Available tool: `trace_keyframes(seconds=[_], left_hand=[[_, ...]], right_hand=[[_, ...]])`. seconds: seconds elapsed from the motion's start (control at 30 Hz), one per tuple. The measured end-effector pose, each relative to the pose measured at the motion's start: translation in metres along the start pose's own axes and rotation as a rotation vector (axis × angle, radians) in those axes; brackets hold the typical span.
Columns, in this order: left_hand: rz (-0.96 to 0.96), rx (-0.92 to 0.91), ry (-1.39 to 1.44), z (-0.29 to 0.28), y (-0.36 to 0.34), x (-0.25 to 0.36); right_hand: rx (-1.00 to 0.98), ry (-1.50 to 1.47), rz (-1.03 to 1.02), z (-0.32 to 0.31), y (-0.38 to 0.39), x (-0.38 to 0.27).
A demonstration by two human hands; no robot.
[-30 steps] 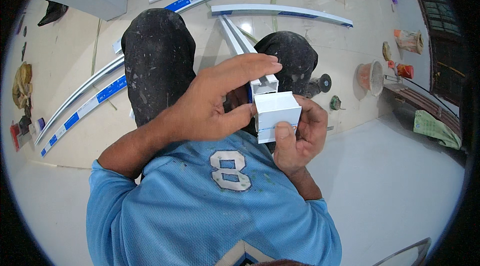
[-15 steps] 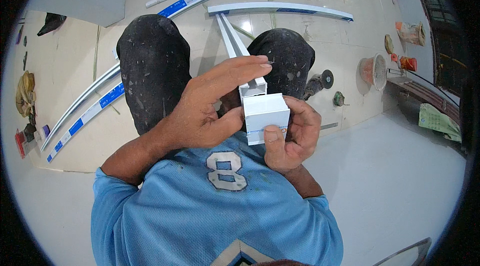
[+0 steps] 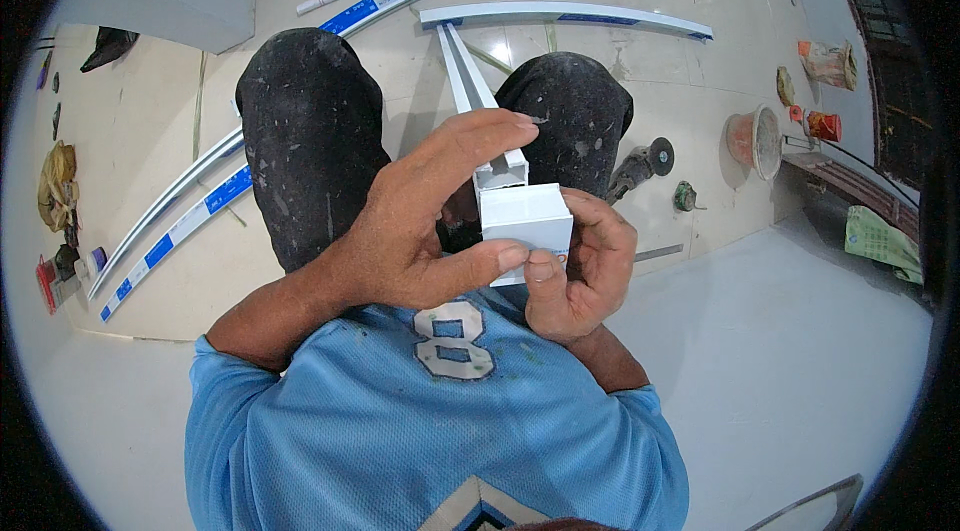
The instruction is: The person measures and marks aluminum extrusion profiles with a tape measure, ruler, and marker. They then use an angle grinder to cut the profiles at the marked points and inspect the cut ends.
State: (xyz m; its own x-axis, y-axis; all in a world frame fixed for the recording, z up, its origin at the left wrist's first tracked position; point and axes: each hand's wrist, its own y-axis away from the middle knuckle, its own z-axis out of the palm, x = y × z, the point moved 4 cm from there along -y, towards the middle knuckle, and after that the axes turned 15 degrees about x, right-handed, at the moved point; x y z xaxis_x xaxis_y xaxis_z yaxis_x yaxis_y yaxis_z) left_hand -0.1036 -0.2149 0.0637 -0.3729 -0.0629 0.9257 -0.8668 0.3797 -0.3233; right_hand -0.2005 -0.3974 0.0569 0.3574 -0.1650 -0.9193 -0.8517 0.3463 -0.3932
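White box fitting (image 3: 525, 219) sits between our 2 hands above our knees, left hand (image 3: 420, 231) pinching it top and bottom, right hand (image 3: 585, 266) cupping its underside, the channel strip (image 3: 470, 91) running straight away from us.

left hand (image 3: 420, 231): thumb has slid down to the lower front edge of the small white square plastic box (image 3: 527, 221) | right hand (image 3: 580, 266): thumb now meets it there | box: sits lower, nearer the blue shirt (image 3: 430, 411)
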Motion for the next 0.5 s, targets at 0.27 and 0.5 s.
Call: trace_keyframes(seconds=[0.27,0.5], left_hand=[[-0.002,0.043,0.016,-0.0012,-0.0012,0.0029],[0.057,0.051,0.009,-0.0002,-0.0027,0.0020]], right_hand=[[0.017,0.053,0.003,-0.0047,0.0012,0.0068],[0.116,0.063,0.030,-0.0024,-0.0078,-0.0020]])
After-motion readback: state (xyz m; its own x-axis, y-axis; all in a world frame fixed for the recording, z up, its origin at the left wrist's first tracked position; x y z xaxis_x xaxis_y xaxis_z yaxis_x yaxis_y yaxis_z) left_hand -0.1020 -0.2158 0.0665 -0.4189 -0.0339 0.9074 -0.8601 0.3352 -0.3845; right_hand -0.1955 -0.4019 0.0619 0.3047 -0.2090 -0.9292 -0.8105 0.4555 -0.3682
